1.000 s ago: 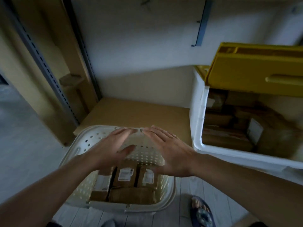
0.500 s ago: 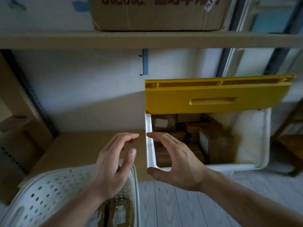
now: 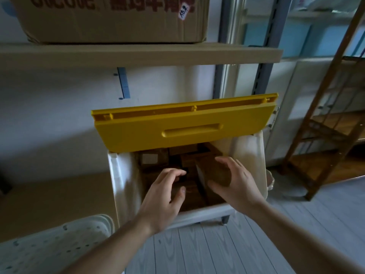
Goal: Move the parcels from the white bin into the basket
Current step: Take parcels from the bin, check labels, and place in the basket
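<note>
Both hands reach into the white plastic bin (image 3: 122, 180) under its raised yellow lid (image 3: 183, 127). Left hand (image 3: 164, 196) hovers, fingers loosely curled, holding nothing. Right hand (image 3: 235, 182) spreads wide around an upright brown cardboard parcel (image 3: 214, 171), contact unclear. Perforated white basket (image 3: 59, 246) sits lower left

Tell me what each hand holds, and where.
Nothing yet. Left hand and right hand reach open into the white bin, flanking an upright brown parcel.

I'm looking into a storeroom. A metal-upright shelf (image 3: 138, 54) carries a big cardboard carton (image 3: 114, 18), and a white bin (image 3: 122, 175) full of brown parcels (image 3: 215, 173) stands beneath. A wooden rack (image 3: 325, 135) stands on the plank floor (image 3: 217, 250).
</note>
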